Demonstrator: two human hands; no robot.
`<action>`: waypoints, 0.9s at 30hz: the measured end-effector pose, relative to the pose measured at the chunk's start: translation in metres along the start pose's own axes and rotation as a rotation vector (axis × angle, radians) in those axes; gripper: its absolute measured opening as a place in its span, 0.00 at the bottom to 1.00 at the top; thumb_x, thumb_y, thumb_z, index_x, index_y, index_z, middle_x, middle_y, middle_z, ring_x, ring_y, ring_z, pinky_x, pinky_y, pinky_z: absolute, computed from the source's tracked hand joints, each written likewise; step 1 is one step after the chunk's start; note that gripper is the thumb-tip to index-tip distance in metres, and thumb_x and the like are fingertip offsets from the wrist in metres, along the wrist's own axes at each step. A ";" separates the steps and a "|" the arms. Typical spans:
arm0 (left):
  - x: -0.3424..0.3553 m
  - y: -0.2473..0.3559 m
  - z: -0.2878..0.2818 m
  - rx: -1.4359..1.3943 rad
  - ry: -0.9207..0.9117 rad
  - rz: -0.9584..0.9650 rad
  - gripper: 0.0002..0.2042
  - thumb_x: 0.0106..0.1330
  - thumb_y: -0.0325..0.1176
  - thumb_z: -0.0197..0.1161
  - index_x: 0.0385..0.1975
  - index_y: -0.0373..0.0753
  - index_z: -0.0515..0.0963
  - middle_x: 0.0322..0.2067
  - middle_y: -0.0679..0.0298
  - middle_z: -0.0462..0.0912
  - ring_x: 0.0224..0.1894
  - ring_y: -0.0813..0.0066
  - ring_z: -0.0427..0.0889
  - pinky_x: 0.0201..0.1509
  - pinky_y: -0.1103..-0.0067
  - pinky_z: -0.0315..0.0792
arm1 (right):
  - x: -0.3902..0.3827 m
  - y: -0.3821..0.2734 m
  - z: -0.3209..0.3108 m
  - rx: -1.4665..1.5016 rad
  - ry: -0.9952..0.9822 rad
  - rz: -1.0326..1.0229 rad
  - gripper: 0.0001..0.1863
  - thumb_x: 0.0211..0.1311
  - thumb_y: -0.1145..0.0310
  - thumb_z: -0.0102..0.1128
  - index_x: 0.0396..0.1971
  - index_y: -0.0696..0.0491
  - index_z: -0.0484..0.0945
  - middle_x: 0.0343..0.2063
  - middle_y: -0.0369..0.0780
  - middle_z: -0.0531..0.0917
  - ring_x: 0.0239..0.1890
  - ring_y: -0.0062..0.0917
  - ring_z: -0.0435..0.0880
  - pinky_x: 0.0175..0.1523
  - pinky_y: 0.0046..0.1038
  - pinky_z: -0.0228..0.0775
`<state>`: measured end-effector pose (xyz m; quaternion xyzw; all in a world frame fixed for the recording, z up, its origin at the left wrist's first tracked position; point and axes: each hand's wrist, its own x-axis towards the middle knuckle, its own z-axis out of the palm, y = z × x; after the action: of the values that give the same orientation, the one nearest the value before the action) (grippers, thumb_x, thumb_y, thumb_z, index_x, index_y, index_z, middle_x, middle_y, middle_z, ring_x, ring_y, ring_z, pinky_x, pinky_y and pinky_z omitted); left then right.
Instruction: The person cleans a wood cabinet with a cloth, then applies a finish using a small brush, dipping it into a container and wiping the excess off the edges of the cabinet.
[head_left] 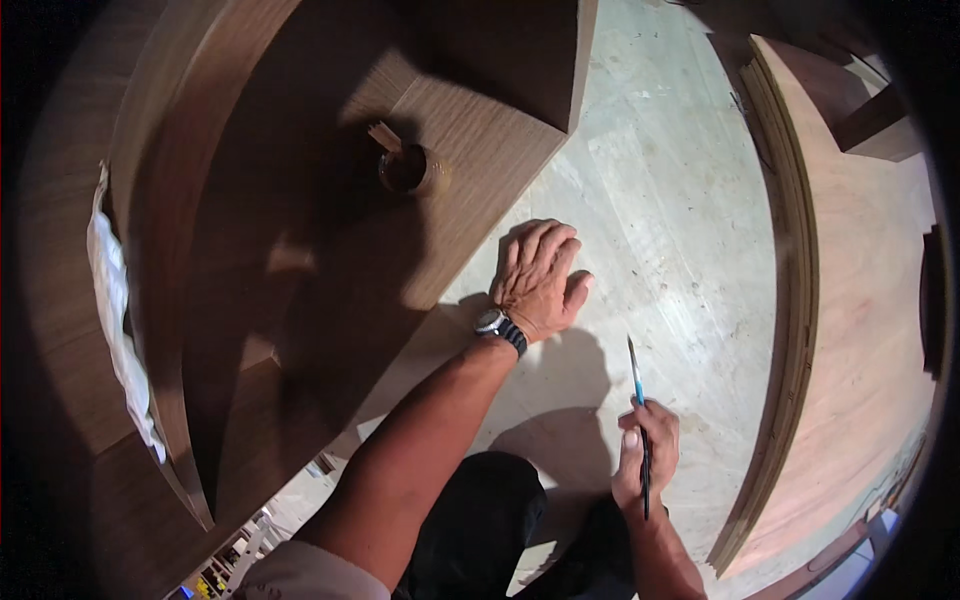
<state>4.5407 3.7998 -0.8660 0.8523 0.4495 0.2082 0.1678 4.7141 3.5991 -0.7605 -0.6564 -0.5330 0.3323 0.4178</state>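
My left hand (540, 272), with a wristwatch (491, 322) on the wrist, rests palm down on the pale, scuffed floor (670, 230). Its fingers are extended and hold nothing. It lies just beside the edge of a brown wood-grain cabinet (480, 150). Lower and to the right, my right hand (652, 450) grips a thin artist's paintbrush (638, 385). The brush has a dark handle and a blue section, and its fine tip points away from me. A small round pot (432, 172) stands on the cabinet panel, a flat wooden stick (384, 137) leaning out of it. Shadow hides the pot's contents.
Pale wooden boards (800, 300) with layered edges stand along the right. A curved wood-grain panel (165, 250) rises at the left, with a crumpled white sheet (115, 300) along it. Below the cabinet, small clutter (225, 570) lies at the lower left.
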 end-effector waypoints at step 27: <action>-0.113 0.027 -0.168 -0.392 0.180 -0.754 0.38 0.56 0.40 0.77 0.64 0.31 0.67 0.59 0.50 0.74 0.59 0.60 0.75 0.62 0.68 0.71 | -0.164 -0.068 -0.158 -0.091 0.292 0.226 0.13 0.77 0.69 0.49 0.53 0.59 0.76 0.44 0.42 0.80 0.38 0.24 0.78 0.47 0.26 0.74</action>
<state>4.4168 3.7077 -0.7320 0.5590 0.6943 0.2870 0.3509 4.7900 3.4134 -0.6324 -0.7717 -0.4041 0.2538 0.4205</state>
